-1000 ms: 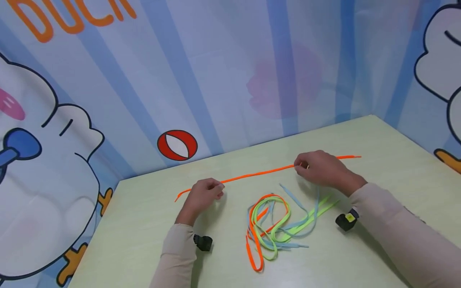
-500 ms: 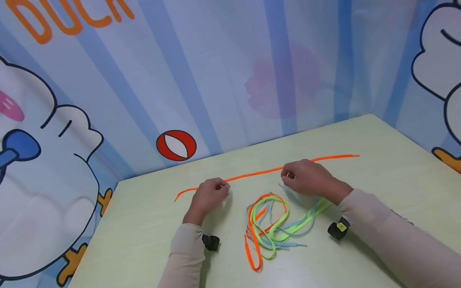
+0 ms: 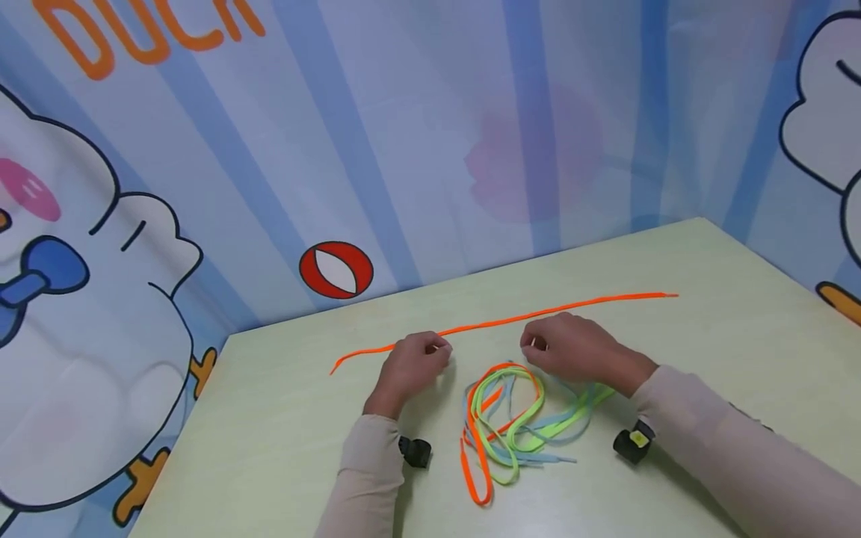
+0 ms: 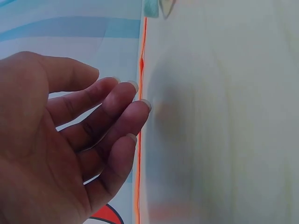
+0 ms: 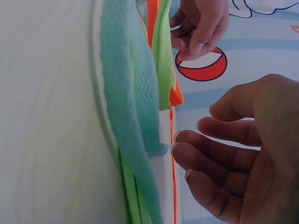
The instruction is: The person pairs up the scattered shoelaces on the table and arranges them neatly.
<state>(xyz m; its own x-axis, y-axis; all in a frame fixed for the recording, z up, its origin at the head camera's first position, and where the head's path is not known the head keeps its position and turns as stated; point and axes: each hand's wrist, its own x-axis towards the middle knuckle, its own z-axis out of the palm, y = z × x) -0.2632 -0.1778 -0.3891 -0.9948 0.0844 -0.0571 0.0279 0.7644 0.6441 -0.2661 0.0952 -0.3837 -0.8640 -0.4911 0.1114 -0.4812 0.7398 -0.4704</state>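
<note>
A single orange shoelace (image 3: 484,324) lies stretched nearly straight along the back of the table. My left hand (image 3: 413,366) is just in front of its left part, fingers loosely bent and holding nothing; the left wrist view shows the palm and bare fingertips (image 4: 142,112) overlapping the lace. My right hand (image 3: 578,347) hovers between that lace and a tangled pile, thumb and fingers apart with nothing between them. In the pile, a green shoelace (image 3: 525,426), a light blue shoelace (image 3: 554,458) and a looped orange shoelace (image 3: 486,489) overlap. The right hand hides part of the pile's far end.
The pale table (image 3: 269,433) runs back to a printed blue-striped curtain (image 3: 417,134). Black wrist cameras (image 3: 415,452) hang under both wrists. In the right wrist view, a blue-green lace (image 5: 126,93) looms close to the right hand.
My right hand has come off the straight orange lace, moving left and toward me. The left hand has slid right along it. The laces stay put.
</note>
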